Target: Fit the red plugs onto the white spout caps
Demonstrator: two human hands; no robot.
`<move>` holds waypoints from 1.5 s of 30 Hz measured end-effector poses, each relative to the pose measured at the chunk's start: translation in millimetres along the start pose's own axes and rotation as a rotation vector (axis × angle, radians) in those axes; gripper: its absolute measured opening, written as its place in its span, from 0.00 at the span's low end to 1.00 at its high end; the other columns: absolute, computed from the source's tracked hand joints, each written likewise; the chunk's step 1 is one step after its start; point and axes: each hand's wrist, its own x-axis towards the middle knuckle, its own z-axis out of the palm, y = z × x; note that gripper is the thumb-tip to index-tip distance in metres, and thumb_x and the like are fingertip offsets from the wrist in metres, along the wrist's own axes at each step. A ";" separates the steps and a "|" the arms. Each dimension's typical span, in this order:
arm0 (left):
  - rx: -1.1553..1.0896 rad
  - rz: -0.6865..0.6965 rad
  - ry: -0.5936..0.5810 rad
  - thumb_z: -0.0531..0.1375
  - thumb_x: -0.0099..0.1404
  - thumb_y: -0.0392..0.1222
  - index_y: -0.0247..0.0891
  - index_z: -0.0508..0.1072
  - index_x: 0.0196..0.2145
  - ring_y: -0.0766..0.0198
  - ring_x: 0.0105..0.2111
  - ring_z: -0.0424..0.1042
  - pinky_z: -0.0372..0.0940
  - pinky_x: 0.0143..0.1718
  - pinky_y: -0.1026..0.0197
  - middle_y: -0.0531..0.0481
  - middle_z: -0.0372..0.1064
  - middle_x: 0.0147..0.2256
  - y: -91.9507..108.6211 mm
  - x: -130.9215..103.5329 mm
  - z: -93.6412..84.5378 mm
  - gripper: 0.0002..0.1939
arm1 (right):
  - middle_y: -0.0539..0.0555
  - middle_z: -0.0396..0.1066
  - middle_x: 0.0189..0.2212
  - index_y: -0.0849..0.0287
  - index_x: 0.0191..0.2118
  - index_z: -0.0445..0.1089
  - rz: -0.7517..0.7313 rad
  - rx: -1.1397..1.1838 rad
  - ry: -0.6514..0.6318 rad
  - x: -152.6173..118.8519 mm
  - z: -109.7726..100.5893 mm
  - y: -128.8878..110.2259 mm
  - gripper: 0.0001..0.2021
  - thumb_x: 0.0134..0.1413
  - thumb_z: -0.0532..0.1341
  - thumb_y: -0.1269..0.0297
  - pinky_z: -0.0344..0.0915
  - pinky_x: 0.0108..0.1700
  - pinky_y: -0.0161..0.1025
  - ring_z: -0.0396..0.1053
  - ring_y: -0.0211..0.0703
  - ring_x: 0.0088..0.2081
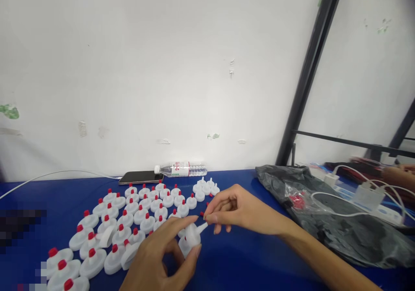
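My left hand (162,250) grips a white nozzle lid (193,235) between thumb and fingers, its thin spout tilted up to the right. The fingertips of my right hand (227,209) are pinched together at the tip of that spout; whatever they hold there is too small to make out. Many white lids with red caps (92,263) stand in rows on the blue table (236,260), left of and behind my left hand. Behind my right hand is a small group of white lids without caps (205,187). A few loose red caps (202,214) lie beside my right fingertips.
A phone (141,177) with a cable and a lying water bottle (181,169) are at the wall. To the right are a black plastic bag (343,235), a clear bag of red pieces (298,201), chargers (368,196) and a black metal frame (308,75). Another person's hand (397,178) shows far right.
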 end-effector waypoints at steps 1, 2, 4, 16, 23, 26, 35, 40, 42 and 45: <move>0.029 0.013 0.003 0.61 0.65 0.49 0.48 0.75 0.52 0.67 0.20 0.71 0.57 0.15 0.70 0.60 0.70 0.19 -1.5 0.5 -0.6 0.18 | 0.56 0.80 0.33 0.62 0.40 0.79 -0.006 0.022 -0.016 -0.1 -0.2 -0.9 0.16 0.53 0.70 0.52 0.69 0.30 0.31 0.78 0.40 0.31; 0.055 0.023 -0.003 0.61 0.66 0.50 0.48 0.74 0.53 0.67 0.19 0.70 0.57 0.15 0.69 0.60 0.69 0.19 -2.9 0.7 -1.2 0.18 | 0.57 0.80 0.34 0.62 0.40 0.79 -0.011 0.040 -0.025 -0.2 -0.4 -1.7 0.16 0.54 0.70 0.53 0.68 0.29 0.31 0.78 0.39 0.30; 0.090 0.030 -0.029 0.60 0.67 0.51 0.47 0.73 0.54 0.67 0.18 0.69 0.58 0.15 0.69 0.59 0.69 0.20 -5.0 0.7 -2.1 0.19 | 0.57 0.80 0.35 0.62 0.40 0.79 -0.016 0.064 -0.036 -0.3 -0.6 -2.8 0.16 0.54 0.70 0.53 0.67 0.28 0.30 0.77 0.38 0.29; -0.038 -0.143 -0.050 0.64 0.63 0.53 0.49 0.76 0.54 0.68 0.17 0.58 0.55 0.19 0.68 0.61 0.59 0.16 0.8 1.2 -4.7 0.22 | 0.54 0.76 0.34 0.60 0.47 0.72 0.001 0.249 -0.160 2.9 7.6 5.2 0.18 0.56 0.69 0.56 0.69 0.29 0.30 0.76 0.40 0.34; -0.144 -0.144 -0.051 0.66 0.62 0.50 0.55 0.79 0.47 0.75 0.23 0.61 0.62 0.25 0.67 0.54 0.65 0.49 3.4 5.2 -6.1 0.15 | 0.58 0.75 0.43 0.61 0.51 0.73 0.010 0.536 -0.237 3.5 23.9 13.2 0.16 0.59 0.67 0.62 0.72 0.46 0.39 0.75 0.41 0.44; -0.144 -0.144 -0.059 0.66 0.62 0.50 0.58 0.78 0.46 0.76 0.24 0.62 0.62 0.24 0.67 0.55 0.59 0.52 1.9 4.1 -4.8 0.13 | 0.60 0.76 0.44 0.64 0.51 0.73 0.009 0.629 -0.307 3.4 33.1 15.7 0.17 0.59 0.67 0.64 0.70 0.50 0.40 0.76 0.41 0.44; -0.170 0.033 -0.070 0.51 0.74 0.48 0.58 0.65 0.54 0.71 0.30 0.69 0.62 0.24 0.68 0.54 0.61 0.46 10.1 -6.7 -5.7 0.13 | 0.58 0.79 0.35 0.62 0.46 0.69 -0.185 0.503 -0.074 12.3 30.1 24.7 0.24 0.53 0.70 0.48 0.73 0.42 0.37 0.80 0.43 0.37; -0.115 0.105 -0.115 0.50 0.74 0.45 0.52 0.68 0.49 0.72 0.29 0.69 0.63 0.24 0.68 0.53 0.62 0.46 5.0 -8.9 -4.1 0.10 | 0.59 0.81 0.37 0.61 0.45 0.71 -0.171 0.430 0.067 10.6 20.4 19.3 0.24 0.50 0.72 0.48 0.75 0.42 0.36 0.81 0.45 0.39; -0.082 0.211 -0.154 0.50 0.73 0.40 0.51 0.69 0.47 0.73 0.25 0.67 0.62 0.23 0.69 0.54 0.66 0.43 1.9 -7.0 -3.5 0.10 | 0.60 0.81 0.38 0.61 0.45 0.72 -0.164 0.417 0.096 9.4 19.9 17.6 0.24 0.50 0.72 0.49 0.75 0.42 0.37 0.81 0.45 0.39; -0.053 0.435 -0.205 0.51 0.70 0.32 0.48 0.70 0.44 0.72 0.25 0.69 0.66 0.28 0.70 0.57 0.71 0.36 -1.1 -5.9 -2.5 0.13 | 0.60 0.81 0.37 0.62 0.44 0.72 -0.152 0.403 0.109 9.1 19.3 17.9 0.23 0.50 0.72 0.49 0.75 0.42 0.37 0.81 0.46 0.39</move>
